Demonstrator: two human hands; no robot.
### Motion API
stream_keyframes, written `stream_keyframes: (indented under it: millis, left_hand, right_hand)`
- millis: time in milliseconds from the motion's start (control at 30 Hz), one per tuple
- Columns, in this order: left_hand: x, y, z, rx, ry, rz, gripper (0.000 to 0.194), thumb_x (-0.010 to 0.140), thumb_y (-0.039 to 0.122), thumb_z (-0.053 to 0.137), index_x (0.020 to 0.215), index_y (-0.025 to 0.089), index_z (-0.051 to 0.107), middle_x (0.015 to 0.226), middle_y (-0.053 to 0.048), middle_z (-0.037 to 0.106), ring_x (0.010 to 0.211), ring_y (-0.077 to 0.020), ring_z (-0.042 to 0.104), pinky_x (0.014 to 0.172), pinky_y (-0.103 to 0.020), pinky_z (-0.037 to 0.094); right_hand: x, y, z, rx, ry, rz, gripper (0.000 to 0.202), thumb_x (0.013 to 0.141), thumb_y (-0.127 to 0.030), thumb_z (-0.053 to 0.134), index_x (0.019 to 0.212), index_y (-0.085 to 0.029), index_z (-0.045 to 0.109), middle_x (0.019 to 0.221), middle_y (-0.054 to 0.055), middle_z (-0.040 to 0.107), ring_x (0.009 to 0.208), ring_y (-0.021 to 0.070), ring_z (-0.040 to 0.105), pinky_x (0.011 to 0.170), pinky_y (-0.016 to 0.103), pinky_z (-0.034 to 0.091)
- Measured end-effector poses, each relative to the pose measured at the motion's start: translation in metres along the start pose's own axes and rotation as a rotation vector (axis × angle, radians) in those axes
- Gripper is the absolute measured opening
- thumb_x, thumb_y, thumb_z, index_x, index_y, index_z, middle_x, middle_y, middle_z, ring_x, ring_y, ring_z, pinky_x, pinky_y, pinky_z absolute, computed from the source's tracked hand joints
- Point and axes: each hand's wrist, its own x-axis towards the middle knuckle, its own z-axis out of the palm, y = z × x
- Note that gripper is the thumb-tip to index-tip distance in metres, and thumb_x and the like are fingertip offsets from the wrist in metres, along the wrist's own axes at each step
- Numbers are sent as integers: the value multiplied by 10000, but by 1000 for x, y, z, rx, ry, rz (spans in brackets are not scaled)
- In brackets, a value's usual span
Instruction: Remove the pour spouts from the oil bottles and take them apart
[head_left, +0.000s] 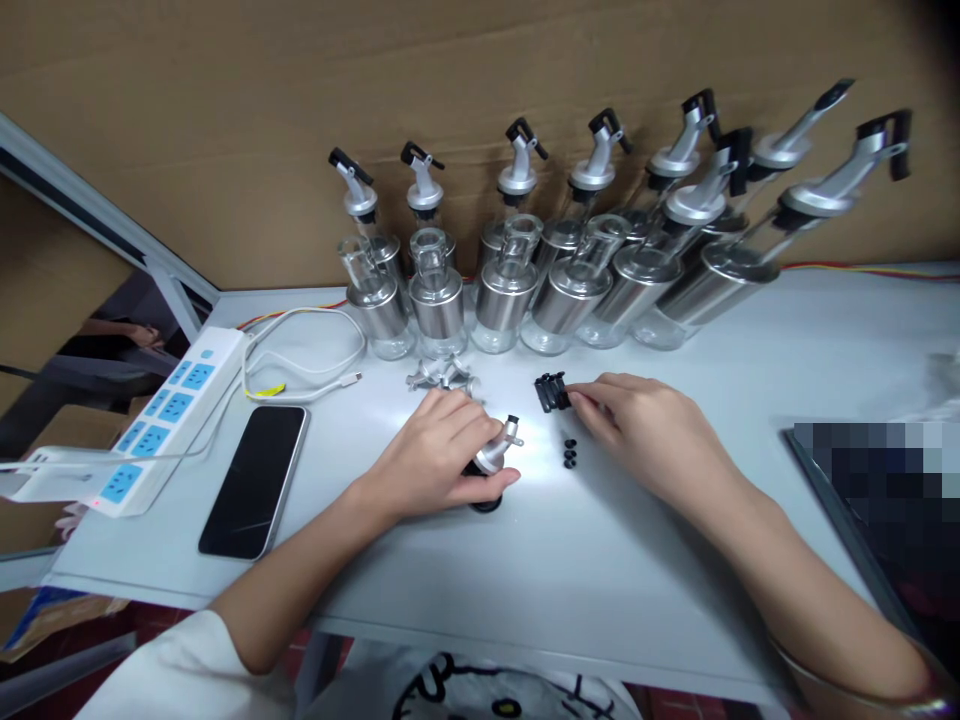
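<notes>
The silver pourer spout with a black tip [495, 455], held in the left hand [439, 450] above the pale grey surface [600, 570], lies left of and slightly nearer the body than the row of slim black plastic levers [551, 392], whose long axes run roughly away from the person. The right hand [649, 430] is nearer those levers, its narrowed fingers at the row's right end, though whether they pinch one or merely touch it cannot be told. The left hand covers much of the pourer's lower part.
</notes>
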Motion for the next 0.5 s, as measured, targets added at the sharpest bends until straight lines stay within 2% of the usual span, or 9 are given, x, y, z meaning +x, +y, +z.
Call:
stream_keyframes:
  millis: [167,267,400,500]
  left_hand:
    - [0,0,0,-4,8,2,335,971,424,416,847,141,545,721,-31,588,708,-169,466,656,-290,347]
    - [0,-1,-1,-15,26,14,399,969,490,402,846,141,549,713,-33,584,709,-172,471,666,-291,346]
    - [0,-1,-1,-15,17,12,372,967,469,422,850,140,548,720,-34,586,720,-175,481,681,-291,342]
    - [1,-1,-2,-10,12,14,355,967,452,427,851,138,547,718,-34,584,721,-176,481,683,-291,342]
  right_hand:
    - [-1,-1,-2,-13,-58,7,287,920,-229,480,746,-188,705,717,30,676,685,208,628,606,316,396]
    - [-1,0,-2,19,-35,-16,313,928,-254,476,719,-184,698,685,31,663,655,206,622,580,319,403]
    - [-1,1,2,122,80,-149,270,935,-239,461,972,-146,713,874,90,692,812,242,640,715,356,484]
    - [-1,-2,7,181,81,-229,301,952,-273,458,1077,-127,689,972,135,669,878,270,618,765,407,501]
